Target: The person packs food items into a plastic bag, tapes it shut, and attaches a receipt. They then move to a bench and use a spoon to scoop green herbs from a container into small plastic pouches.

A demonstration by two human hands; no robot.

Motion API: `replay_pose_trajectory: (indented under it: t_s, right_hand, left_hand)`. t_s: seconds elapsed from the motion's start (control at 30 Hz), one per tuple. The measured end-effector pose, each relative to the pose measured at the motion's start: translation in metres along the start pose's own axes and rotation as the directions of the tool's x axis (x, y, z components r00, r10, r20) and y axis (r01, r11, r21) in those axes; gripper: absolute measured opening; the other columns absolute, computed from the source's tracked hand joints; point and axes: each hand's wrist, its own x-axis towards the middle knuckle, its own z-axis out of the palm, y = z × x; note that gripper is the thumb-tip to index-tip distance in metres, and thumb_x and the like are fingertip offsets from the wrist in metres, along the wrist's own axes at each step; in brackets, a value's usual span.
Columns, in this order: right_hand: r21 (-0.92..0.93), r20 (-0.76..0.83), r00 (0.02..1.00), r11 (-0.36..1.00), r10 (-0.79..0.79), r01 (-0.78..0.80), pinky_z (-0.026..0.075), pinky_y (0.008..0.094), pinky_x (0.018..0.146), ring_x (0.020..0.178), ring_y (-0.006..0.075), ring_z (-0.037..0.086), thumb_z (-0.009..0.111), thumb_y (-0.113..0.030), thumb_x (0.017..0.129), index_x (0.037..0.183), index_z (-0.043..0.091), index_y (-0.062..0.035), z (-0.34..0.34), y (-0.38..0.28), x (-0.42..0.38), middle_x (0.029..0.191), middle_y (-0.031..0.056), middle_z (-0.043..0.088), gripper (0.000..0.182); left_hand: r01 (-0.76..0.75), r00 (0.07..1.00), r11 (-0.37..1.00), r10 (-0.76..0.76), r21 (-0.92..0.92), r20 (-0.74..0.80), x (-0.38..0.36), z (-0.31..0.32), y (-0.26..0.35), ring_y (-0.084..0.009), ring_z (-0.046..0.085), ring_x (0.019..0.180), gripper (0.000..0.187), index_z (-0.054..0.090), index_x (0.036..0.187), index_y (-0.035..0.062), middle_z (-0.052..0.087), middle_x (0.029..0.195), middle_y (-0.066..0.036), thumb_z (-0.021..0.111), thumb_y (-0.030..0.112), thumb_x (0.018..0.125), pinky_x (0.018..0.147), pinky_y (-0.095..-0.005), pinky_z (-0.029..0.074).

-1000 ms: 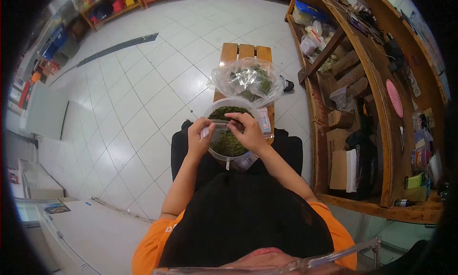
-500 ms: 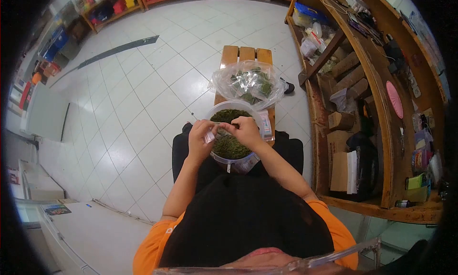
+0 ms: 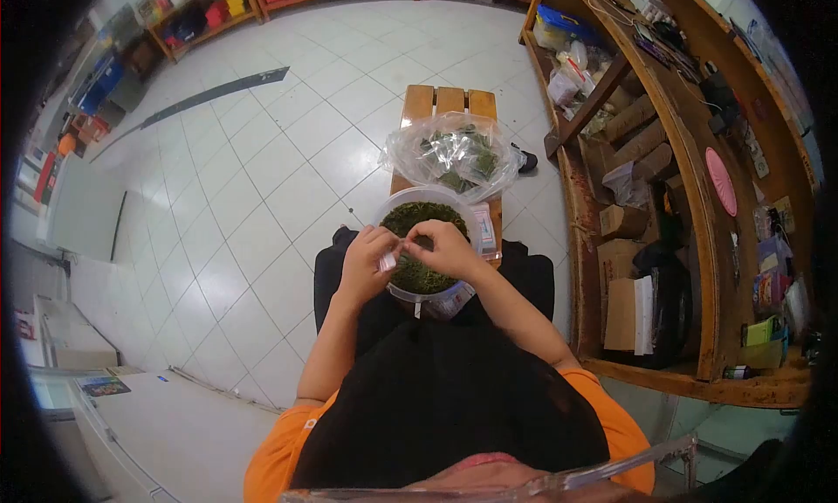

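Observation:
A round clear tub [image 3: 381, 208] full of loose, dark green dried plant material [image 3: 422, 278] stands in front of me, between my knees. Over it, my left hand [image 3: 367, 260] is closed around a small white-and-clear packet [image 3: 388, 261]. The fingertips of my right hand [image 3: 443, 248] are pinched together at the packet's upper edge, meeting those of the left. What lies between the fingertips is too small to make out. Beyond the tub, a large clear plastic bag [image 3: 408, 145] holds several green-filled packets.
The bag lies on a slatted wooden bench [image 3: 450, 99]. A pack with a pink-and-white label [image 3: 485, 222] is right of the tub. Wooden shelving [image 3: 637, 379] with boxes and bags rises at my right. A white cabinet [image 3: 166, 424] is at lower left.
Both hands have shifted slightly downward over the tub. My right fingers are more bent, and the white part of the packet has moved a little to the right.

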Motion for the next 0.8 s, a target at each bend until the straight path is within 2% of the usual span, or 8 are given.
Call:
replay_pose_trajectory:
  t_s: [0.13, 0.3, 0.37, 0.5, 0.57, 0.6, 0.73, 0.8]
  right_hand:
    - [-0.185, -0.003, 0.993, 0.975, 0.121, -0.119, 0.045, 0.0426, 0.061, 0.067, 0.0376, 0.058, 0.064, -0.032, 0.080, 0.073, 0.064, -0.0010, 0.004, 0.004, -0.001, 0.068, 0.0197, 0.058, 0.032]
    - [-0.192, -0.082, 0.995, 0.979, 0.054, -0.069, 0.044, 0.0434, 0.058, 0.065, 0.0385, 0.056, 0.064, -0.036, 0.082, 0.074, 0.064, -0.0023, 0.007, 0.009, -0.004, 0.068, 0.0210, 0.057, 0.035]
    - [-0.017, 0.126, 0.990, 0.998, 0.057, -0.056, 0.044, 0.0429, 0.059, 0.064, 0.0325, 0.060, 0.061, -0.032, 0.086, 0.077, 0.065, -0.0020, 0.002, 0.011, -0.003, 0.069, 0.0183, 0.061, 0.031]
    - [0.191, 0.045, 0.998, 0.980, 0.043, -0.051, 0.043, 0.0349, 0.052, 0.056, 0.0184, 0.056, 0.057, -0.027, 0.091, 0.086, 0.066, -0.0013, -0.006, 0.042, 0.005, 0.074, 0.0120, 0.067, 0.027]
    - [0.755, -0.037, 0.861, 0.579, 0.507, -0.308, 0.038, 0.0236, 0.050, 0.056, 0.0064, 0.046, 0.058, -0.027, 0.092, 0.097, 0.067, -0.0029, -0.017, 0.042, 0.009, 0.081, 0.0051, 0.067, 0.026]
    - [0.864, -0.093, 0.839, 0.462, 0.537, -0.200, 0.033, 0.0185, 0.049, 0.055, 0.0021, 0.040, 0.056, -0.026, 0.093, 0.105, 0.064, -0.0044, -0.018, 0.041, 0.009, 0.084, 0.0059, 0.066, 0.026]
    - [0.724, -0.036, 0.868, 0.612, 0.496, -0.320, 0.038, 0.0217, 0.052, 0.060, 0.0064, 0.047, 0.062, -0.023, 0.089, 0.100, 0.064, -0.0049, -0.019, 0.020, -0.001, 0.081, 0.0032, 0.064, 0.021]
    - [0.037, -0.221, 0.950, 0.972, -0.220, 0.233, 0.045, 0.0300, 0.061, 0.068, 0.0185, 0.055, 0.067, -0.017, 0.082, 0.094, 0.061, -0.0018, -0.011, -0.017, -0.007, 0.081, 0.0070, 0.060, 0.020]
  left_hand:
    - [0.012, 1.000, 0.997, -0.013, 0.077, 0.007, -0.002, -0.002, -0.001, -0.0308, 0.052, 0.075, 0.005, 0.059, 0.081, 0.0026, 0.057, 0.078, -0.010, 0.061, 0.005, 0.077, 0.065, -0.0381, 0.042]
    - [0.073, 0.995, 0.997, -0.073, -0.006, -0.066, -0.008, 0.004, -0.015, -0.0309, 0.054, 0.079, 0.005, 0.059, 0.080, 0.0042, 0.059, 0.080, -0.010, 0.061, 0.008, 0.077, 0.068, -0.0390, 0.043]
    - [0.207, 0.977, 0.972, -0.211, -0.108, -0.034, -0.010, 0.004, -0.016, -0.0314, 0.056, 0.084, 0.013, 0.059, 0.088, 0.0039, 0.059, 0.086, -0.012, 0.064, 0.010, 0.078, 0.073, -0.0372, 0.044]
    - [0.158, 0.957, 0.979, -0.184, -0.130, -0.226, -0.006, 0.010, 0.002, -0.0298, 0.053, 0.102, 0.044, 0.050, 0.114, 0.0027, 0.054, 0.106, -0.015, 0.071, 0.012, 0.076, 0.089, -0.0363, 0.041]
    - [0.125, 0.967, 0.977, -0.158, -0.173, -0.198, -0.008, 0.013, -0.001, -0.0259, 0.053, 0.102, 0.049, 0.045, 0.121, 0.0027, 0.054, 0.107, -0.013, 0.069, 0.012, 0.080, 0.090, -0.0343, 0.041]
    - [0.191, 0.957, 0.915, -0.254, -0.357, -0.141, -0.010, 0.016, -0.002, -0.0243, 0.053, 0.102, 0.052, 0.042, 0.125, 0.0026, 0.054, 0.107, -0.013, 0.068, 0.012, 0.081, 0.091, -0.0325, 0.040]
    - [0.425, 0.873, 0.553, -0.460, -0.716, 0.163, -0.014, 0.024, -0.016, -0.0198, 0.056, 0.096, 0.055, 0.034, 0.132, 0.0031, 0.053, 0.114, -0.012, 0.060, 0.020, 0.087, 0.082, -0.0301, 0.046]
    - [0.553, 0.787, 0.309, -0.500, -0.774, 0.362, -0.010, 0.024, -0.015, -0.0193, 0.058, 0.092, 0.054, 0.034, 0.132, 0.0040, 0.053, 0.115, -0.013, 0.058, 0.023, 0.087, 0.078, -0.0307, 0.048]
